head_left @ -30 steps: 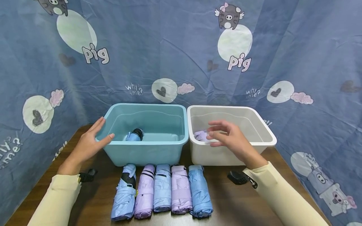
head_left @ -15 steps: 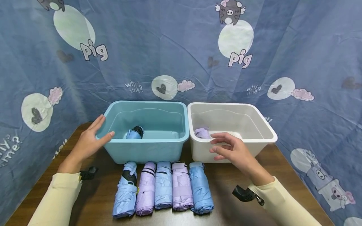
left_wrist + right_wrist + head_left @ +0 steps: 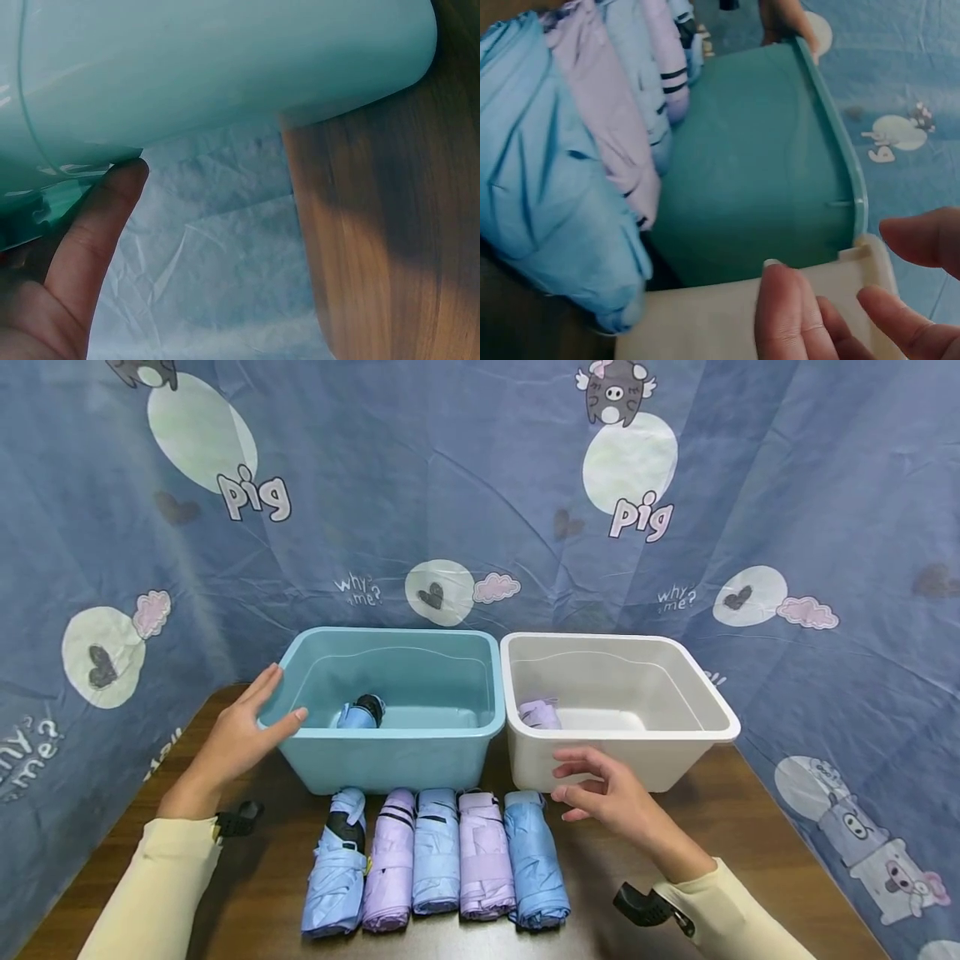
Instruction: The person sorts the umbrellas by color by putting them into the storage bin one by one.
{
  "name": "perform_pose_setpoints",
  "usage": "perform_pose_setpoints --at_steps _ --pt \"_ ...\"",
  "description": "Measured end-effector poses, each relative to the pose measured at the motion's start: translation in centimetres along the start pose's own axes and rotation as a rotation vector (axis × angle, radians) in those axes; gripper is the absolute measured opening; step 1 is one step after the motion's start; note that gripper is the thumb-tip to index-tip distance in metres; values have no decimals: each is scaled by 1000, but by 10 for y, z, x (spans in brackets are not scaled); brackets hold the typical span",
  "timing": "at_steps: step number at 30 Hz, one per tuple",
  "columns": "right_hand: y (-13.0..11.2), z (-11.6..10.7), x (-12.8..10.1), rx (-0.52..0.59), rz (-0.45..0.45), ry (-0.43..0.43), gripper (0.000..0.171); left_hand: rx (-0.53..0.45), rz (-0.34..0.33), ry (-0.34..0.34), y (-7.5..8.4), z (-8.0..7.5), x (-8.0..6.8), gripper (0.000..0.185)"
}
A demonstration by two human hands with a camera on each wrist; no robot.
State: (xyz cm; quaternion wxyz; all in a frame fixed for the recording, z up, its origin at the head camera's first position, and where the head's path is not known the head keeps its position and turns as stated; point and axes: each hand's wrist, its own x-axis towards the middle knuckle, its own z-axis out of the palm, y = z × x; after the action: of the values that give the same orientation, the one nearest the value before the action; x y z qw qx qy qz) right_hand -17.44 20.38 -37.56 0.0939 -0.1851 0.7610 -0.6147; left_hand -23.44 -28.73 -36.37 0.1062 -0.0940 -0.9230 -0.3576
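Note:
My left hand (image 3: 243,735) rests at the left rim of a teal plastic bin (image 3: 390,764), fingers extended and thumb over the front corner. In the left wrist view, a fingertip (image 3: 131,171) meets the bin's edge. My right hand (image 3: 603,793), holding nothing, hovers with relaxed fingers before the front wall of a white bin (image 3: 675,760). Nearest to it is the rightmost folded umbrella (image 3: 537,868), a blue one, in a row of several blue and lilac umbrellas on the table. Inside the teal bin lies a blue umbrella (image 3: 360,714); a lilac umbrella (image 3: 540,714) lies in the white bin.
Both bins stand side by side at the back of the brown wooden table (image 3: 247,877). Behind them hangs a blue curtain (image 3: 480,485) with pig prints. A black wrist device (image 3: 645,906) sits by my right sleeve, another (image 3: 240,818) by the left.
My right hand has come back from over the white bin and down toward the rightmost umbrella, uncovering the lilac umbrella inside the bin. The left hand stays at the teal rim.

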Motion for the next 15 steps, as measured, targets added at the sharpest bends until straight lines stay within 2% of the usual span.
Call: perform_pose_setpoints --at_steps 7,15 --pt "13 9 -4 -7 73 -13 54 -4 5 13 1 -2 0 84" --pt "28 15 -9 -17 120 15 54 -3 0 15 -1 1 0 86"
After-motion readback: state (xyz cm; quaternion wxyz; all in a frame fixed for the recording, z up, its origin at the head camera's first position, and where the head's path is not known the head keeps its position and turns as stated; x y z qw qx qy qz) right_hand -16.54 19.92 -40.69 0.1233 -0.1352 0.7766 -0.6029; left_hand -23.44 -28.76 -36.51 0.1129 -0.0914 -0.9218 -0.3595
